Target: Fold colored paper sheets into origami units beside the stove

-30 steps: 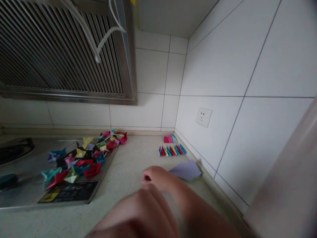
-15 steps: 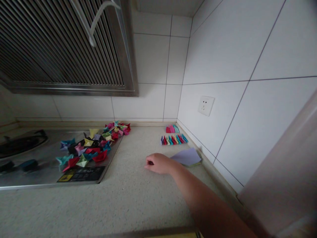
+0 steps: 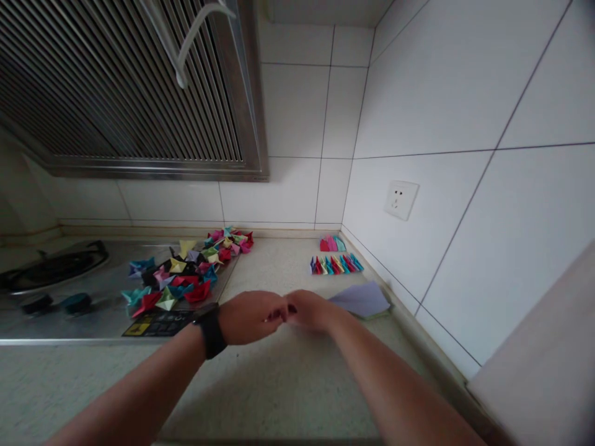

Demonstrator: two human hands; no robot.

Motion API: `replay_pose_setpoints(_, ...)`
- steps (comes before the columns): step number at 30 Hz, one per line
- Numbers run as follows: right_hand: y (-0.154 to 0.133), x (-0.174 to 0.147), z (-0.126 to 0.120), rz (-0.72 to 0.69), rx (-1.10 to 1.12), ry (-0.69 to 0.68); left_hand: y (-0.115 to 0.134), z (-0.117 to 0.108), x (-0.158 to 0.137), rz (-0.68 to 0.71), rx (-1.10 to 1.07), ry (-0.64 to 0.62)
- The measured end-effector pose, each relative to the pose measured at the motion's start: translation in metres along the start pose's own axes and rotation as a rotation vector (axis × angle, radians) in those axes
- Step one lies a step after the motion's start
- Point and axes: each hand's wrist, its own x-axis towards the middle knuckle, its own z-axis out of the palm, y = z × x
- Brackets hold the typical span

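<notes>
Over the pale speckled counter point(image 3: 260, 384) my left hand point(image 3: 253, 317), with a black watch point(image 3: 210, 331) at its wrist, meets my right hand point(image 3: 310, 311). Both are closed, their curled fingertips touching. Whatever they may pinch is hidden behind the fingers. Just right of my right hand lies a stack of paper sheets with a lilac one point(image 3: 360, 298) on top. Beyond it is a row of folded coloured paper pieces point(image 3: 335, 264), and behind that a smaller group of pink and teal paper pieces point(image 3: 333, 243).
Many colourful folded paper figures point(image 3: 186, 279) crowd the right side of the steel gas stove point(image 3: 105, 322). A slatted range hood point(image 3: 153, 167) hangs above, with a white hook-like piece point(image 3: 181, 74). White tiled walls meet at the corner; a socket point(image 3: 401, 199) is on the right wall.
My left hand has come into view from the lower left and met my right hand. The view has shifted slightly left, and the paper things lie as before.
</notes>
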Motion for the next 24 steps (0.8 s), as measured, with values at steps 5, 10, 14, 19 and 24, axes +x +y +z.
replay_pose_setpoints(5, 0.008, 0.007, 0.008, 0.042, -0.02, 0.008, -0.117, 0.011, 0.002, -0.202, 0.253, 0.078)
replay_pose_setpoints(10, 0.013, 0.008, 0.011, -0.001, 0.01, 0.031, -0.188, -0.012, -0.017, -0.476, 0.484, 0.125)
replay_pose_setpoints(14, 0.014, 0.009, 0.011, -0.004, 0.029, 0.026, -0.204, -0.021, -0.037, -0.531, 0.518, 0.128)
replay_pose_setpoints(19, 0.013, 0.008, 0.01, 0.002, 0.057, 0.023, -0.205, -0.027, -0.057, -0.547, 0.485, 0.094)
replay_pose_setpoints(24, 0.012, 0.007, 0.009, 0.007, 0.06, 0.027, -0.204, -0.033, -0.064, -0.504, 0.46, 0.095)
